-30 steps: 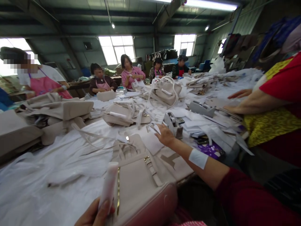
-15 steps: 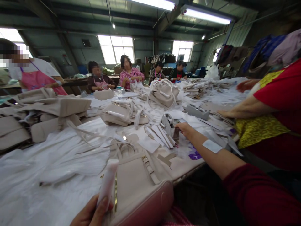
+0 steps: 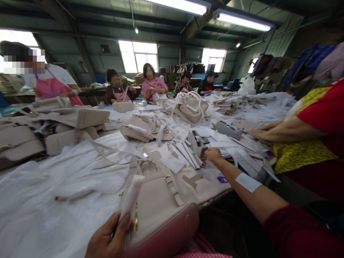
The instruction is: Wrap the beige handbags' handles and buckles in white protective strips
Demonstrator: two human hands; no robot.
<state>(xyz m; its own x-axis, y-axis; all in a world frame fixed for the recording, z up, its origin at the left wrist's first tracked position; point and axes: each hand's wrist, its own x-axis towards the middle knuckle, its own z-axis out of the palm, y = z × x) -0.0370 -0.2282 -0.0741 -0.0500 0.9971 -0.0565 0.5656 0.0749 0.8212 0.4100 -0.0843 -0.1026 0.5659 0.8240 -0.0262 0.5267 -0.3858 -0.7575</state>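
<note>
Bag in beige lies at the near edge of the counter, its rounded base toward the person working it, a buckled strap on its front and a gold strip down its left side. Beside that strip, the left hand grips a white wrap between thumb and fingers, the upper end sticking up. White sheeting spreads to the left, a thin beige strap trailing over it.

Beyond the bag, the right arm reaches out, a pale patch on its forearm. Its hand is at the near end of a grey tape dispenser, fingers bent; from here I can't tell whether they are closed on anything. Paper strips lie just left of the dispenser, and another dispenser sits behind it.

Farther over, a heap of bags rises on the left, and two more, a low bag and a tall bag, stand mid-counter. On the right, a co-worker in a yellow apron rests hands on flat pieces. Other people in aprons work along the far side, windows behind them.
</note>
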